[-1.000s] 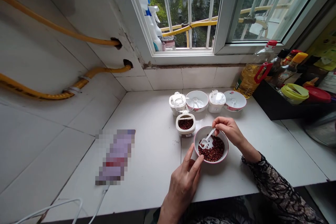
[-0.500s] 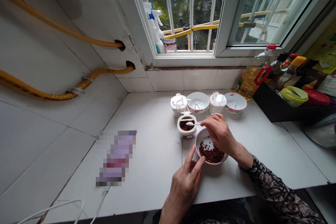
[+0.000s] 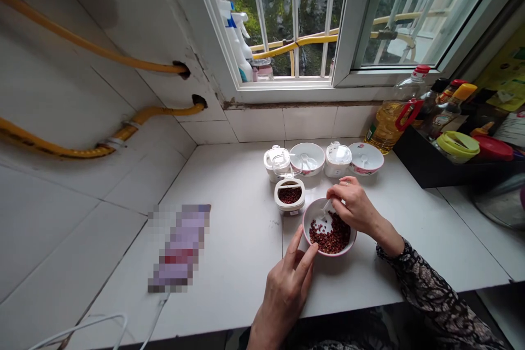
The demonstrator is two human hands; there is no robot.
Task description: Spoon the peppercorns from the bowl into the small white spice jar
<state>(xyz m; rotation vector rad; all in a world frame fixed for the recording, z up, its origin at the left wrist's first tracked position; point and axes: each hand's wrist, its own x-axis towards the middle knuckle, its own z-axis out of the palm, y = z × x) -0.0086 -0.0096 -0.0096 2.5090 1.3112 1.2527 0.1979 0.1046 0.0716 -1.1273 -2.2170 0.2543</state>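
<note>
A white bowl with a pink rim point(image 3: 307, 236) holds dark red peppercorn-like grains point(image 3: 331, 238). My right hand point(image 3: 353, 205) pinches a small white spoon point(image 3: 325, 210), its tip down inside the bowl near the grains. With fingers spread, my left hand point(image 3: 289, 281) touches the bowl's left and front rim. Just behind and left of the bowl stands a white jar point(image 3: 289, 206), its clear lid raised, with the same dark grains inside. Two closed white jars point(image 3: 275, 159) point(image 3: 338, 158) and two white bowls point(image 3: 307, 157) point(image 3: 366, 158) with spoons stand in a row behind.
An oil bottle point(image 3: 384, 120) and a black rack point(image 3: 426, 167) of bottles and lidded tubs stand at the right. A pixelated phone-like object point(image 3: 180, 249) lies at the left with a white cable point(image 3: 158, 317). A barred window point(image 3: 293, 83) is behind.
My right hand has moved the spoon from over the open jar to inside the bowl of grains. My left hand still rests at the bowl's rim. The view has shifted slightly.
</note>
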